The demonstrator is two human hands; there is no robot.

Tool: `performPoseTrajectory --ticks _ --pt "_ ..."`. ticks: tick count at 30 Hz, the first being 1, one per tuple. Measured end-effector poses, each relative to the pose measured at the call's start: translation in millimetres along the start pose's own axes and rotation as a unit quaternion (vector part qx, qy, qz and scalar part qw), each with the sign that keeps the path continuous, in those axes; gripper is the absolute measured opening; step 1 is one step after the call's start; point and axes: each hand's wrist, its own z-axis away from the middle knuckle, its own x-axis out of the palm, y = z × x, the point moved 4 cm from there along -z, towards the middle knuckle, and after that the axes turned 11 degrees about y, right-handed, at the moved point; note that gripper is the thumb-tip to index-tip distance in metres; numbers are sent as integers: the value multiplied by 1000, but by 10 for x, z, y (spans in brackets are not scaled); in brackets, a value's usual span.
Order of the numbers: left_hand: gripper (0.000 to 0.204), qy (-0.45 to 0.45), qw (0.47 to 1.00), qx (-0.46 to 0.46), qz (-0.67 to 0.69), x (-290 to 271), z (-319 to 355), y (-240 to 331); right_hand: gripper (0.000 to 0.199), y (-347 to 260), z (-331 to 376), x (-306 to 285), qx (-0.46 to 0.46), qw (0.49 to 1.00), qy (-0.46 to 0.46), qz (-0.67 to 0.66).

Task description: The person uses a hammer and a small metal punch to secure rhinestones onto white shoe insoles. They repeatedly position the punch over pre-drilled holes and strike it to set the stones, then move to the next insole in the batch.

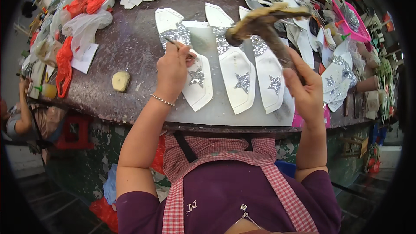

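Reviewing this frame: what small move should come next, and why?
Probably steady the slim dark rod over the leftmost white star piece before swinging the hammer: the left hand pinches the rod there, while the right hand holds the hammer raised off to the right. Whether the rod touches the piece is unclear.

The white pieces (232,64) look smooth and matt, their silver stars (242,82) rough with glitter. The hammer handle (278,45) looks like worn wood. The dark surface (138,60) has a scuffed sheen; the pink basket (362,35) is plastic, the apron (173,206) woven cloth.
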Motion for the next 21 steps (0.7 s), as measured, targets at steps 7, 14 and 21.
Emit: performPoseTrajectory --ticks 7,14,21 --pt "15 -113 980 153 -50 730 165 487 48 468 436 -477 140 983 64 -101" --pt "15 -125 979 112 -113 998 109 251 49 487 524 -577 160 977 56 -126" --pt "15 -112 971 167 -127 1026 134 317 47 526 428 -509 165 977 49 -122"
